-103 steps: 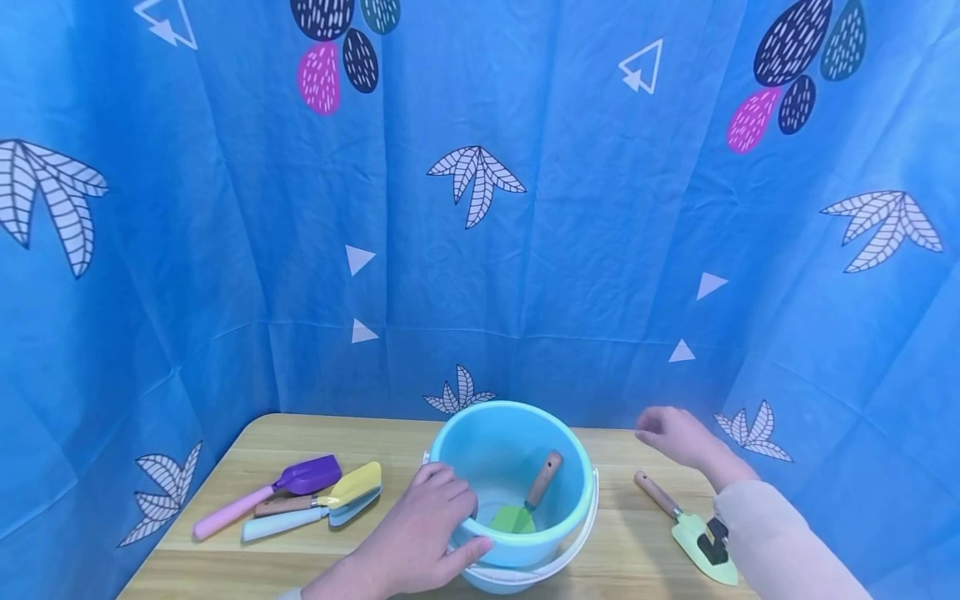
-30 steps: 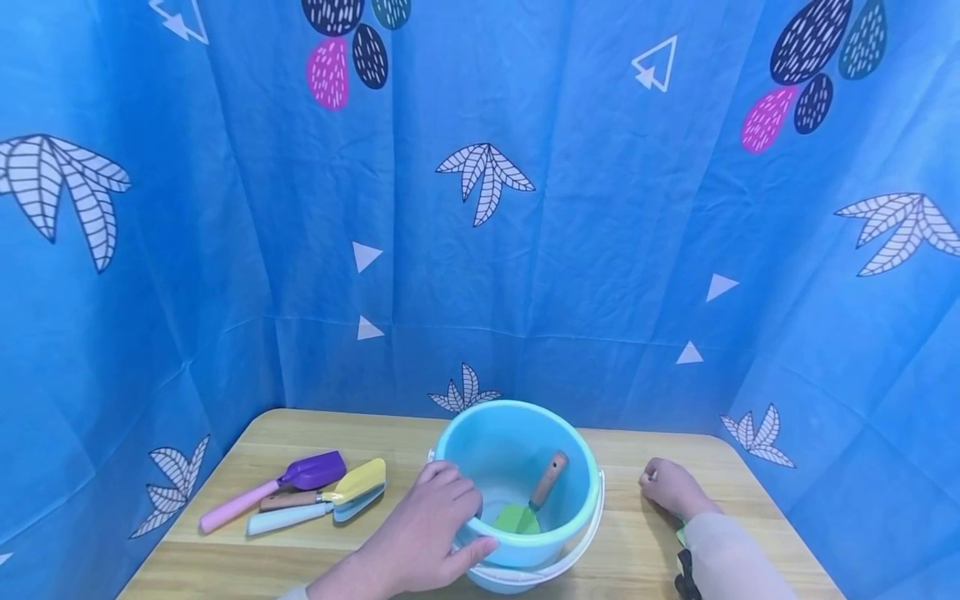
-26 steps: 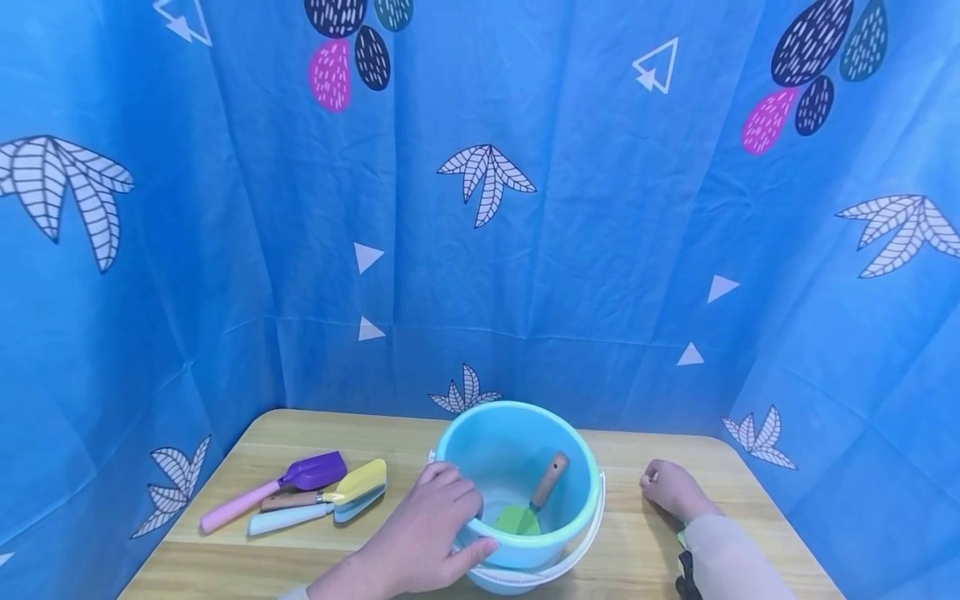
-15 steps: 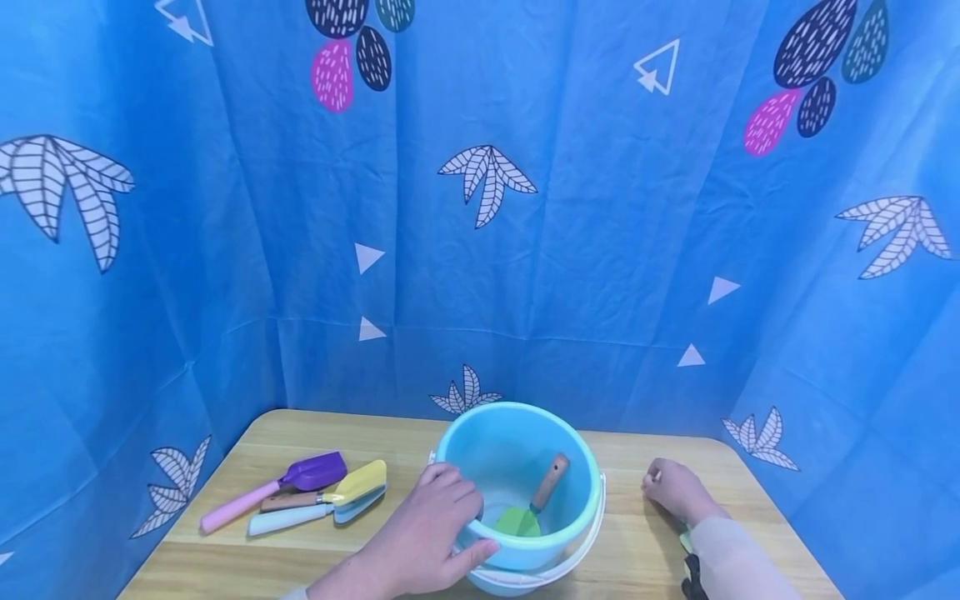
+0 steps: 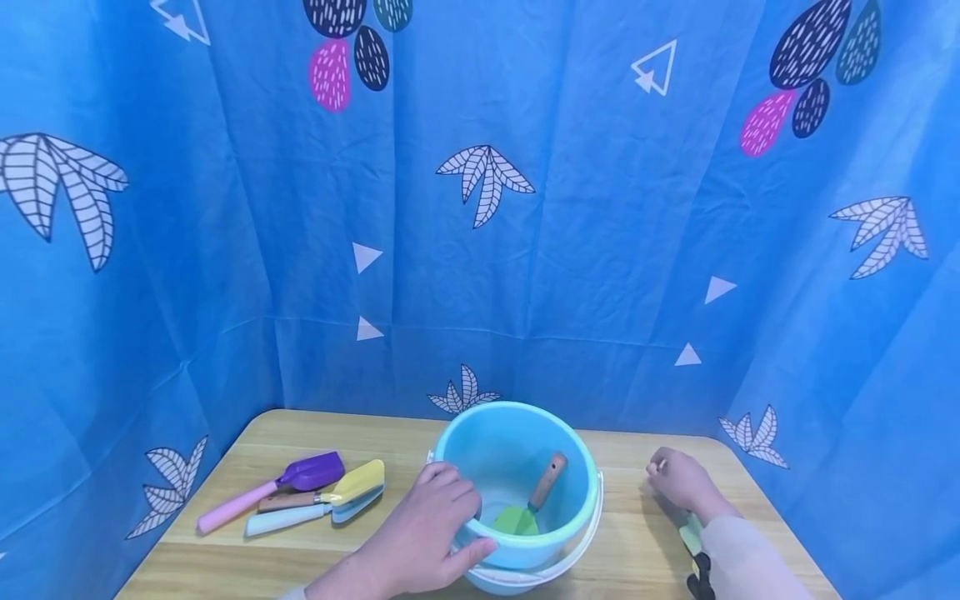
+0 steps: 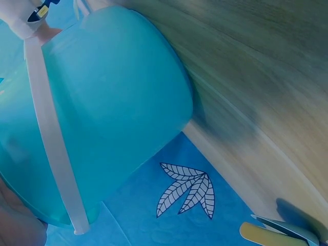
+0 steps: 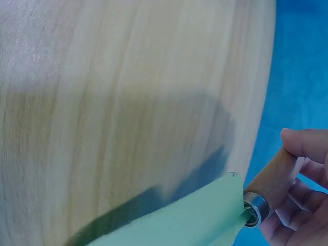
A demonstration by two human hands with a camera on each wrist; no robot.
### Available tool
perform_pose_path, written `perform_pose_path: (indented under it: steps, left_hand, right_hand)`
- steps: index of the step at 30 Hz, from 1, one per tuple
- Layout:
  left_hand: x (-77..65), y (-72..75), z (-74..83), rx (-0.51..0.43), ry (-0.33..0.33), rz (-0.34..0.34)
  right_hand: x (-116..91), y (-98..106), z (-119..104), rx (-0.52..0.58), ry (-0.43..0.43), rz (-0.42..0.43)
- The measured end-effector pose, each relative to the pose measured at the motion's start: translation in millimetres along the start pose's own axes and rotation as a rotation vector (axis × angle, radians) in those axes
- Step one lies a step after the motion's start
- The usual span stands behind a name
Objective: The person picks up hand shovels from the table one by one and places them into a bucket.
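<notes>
My left hand [image 5: 427, 525] grips the near-left rim of a light blue bucket [image 5: 510, 433], thumb outside and fingers over the edge. Inside the bucket, a green trowel [image 5: 515, 521] leans with its wooden handle up against the wall. At the right, my right hand [image 5: 684, 479] holds a pale green trowel [image 5: 691, 535] by its handle, its blade partly behind the sleeve. In the right wrist view, thumb and fingers curl round the wooden handle [image 7: 274, 179]; the pale blade [image 7: 184, 220] slants close over the tabletop, its shadow beside it.
Left of the bucket lie a purple shovel [image 5: 311, 472] with a pink handle, a yellow trowel [image 5: 360, 482] and a blue trowel [image 5: 285, 521], the last two overlapping. The bucket's white handle [image 5: 592, 525] hangs down on its right. A blue curtain [image 5: 480, 275] encloses the wooden table [image 5: 360, 433].
My right hand has come down from above the table and taken the pale green trowel's handle; in the last half second it has risen slightly with it. My left hand stays on the bucket.
</notes>
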State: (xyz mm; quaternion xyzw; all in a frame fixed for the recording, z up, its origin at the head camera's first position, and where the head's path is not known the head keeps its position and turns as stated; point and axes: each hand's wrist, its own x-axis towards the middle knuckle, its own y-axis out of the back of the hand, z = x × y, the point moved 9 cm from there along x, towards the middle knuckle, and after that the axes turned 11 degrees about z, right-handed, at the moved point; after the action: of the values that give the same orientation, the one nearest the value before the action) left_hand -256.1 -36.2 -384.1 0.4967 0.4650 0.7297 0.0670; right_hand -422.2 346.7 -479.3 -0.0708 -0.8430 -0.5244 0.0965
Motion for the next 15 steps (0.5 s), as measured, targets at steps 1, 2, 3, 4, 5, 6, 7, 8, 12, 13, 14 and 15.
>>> perform_pose_path:
  steps: [1, 2, 3, 4, 5, 6, 7, 8, 12, 13, 14, 15]
  left_hand:
    - [0.0, -0.2, -0.1, 0.001, 0.001, -0.001]
    - [0.0, -0.4, -0.2, 0.002, 0.002, -0.002]
    - [-0.1, -0.6, -0.3, 0.004, 0.002, -0.002]
    - [0.0, -0.7, -0.3, 0.004, 0.002, -0.003]
    - [0.0, -0.9, -0.4, 0.005, 0.002, -0.002]
    - [-0.1, -1.1, -0.5, 0.005, 0.001, -0.002]
    - [-0.2, -1.3, -0.6, 0.004, 0.002, -0.002]
    - [-0.4, -1.6, -0.8, 0.003, 0.002, -0.002]
    - [-1.2, -2.7, -1.6, -0.001, 0.011, -0.005]
    - [-1.3, -2.9, -1.7, -0.001, 0.012, -0.006]
    - [-1.3, -3.0, -1.8, -0.001, 0.013, -0.005]
    - [-1.2, -3.0, -1.8, -0.001, 0.013, -0.006]
  right_hand:
    - [0.2, 1.1, -0.3, 0.003, 0.005, 0.005]
    - [0.6, 2.2, -0.6, 0.005, 0.007, 0.011]
    - [0.6, 3.2, -1.4, 0.008, 0.012, 0.016]
    - [0.7, 4.3, -2.2, 0.007, 0.018, 0.021]
    - [0.5, 5.7, -3.4, 0.007, 0.023, 0.026]
    - [0.2, 7.1, -4.9, 0.011, 0.023, 0.030]
    - [-0.1, 8.9, -6.6, 0.017, 0.023, 0.037]
    - [-0.7, 11.0, -9.1, 0.023, 0.029, 0.041]
    - [-4.0, 19.9, -19.4, 0.075, 0.032, 0.048]
    - [-4.6, 22.0, -21.4, 0.089, 0.028, 0.050]
    - [-5.8, 24.1, -23.8, 0.099, 0.026, 0.048]
    - [-6.6, 26.2, -25.8, 0.110, 0.021, 0.048]
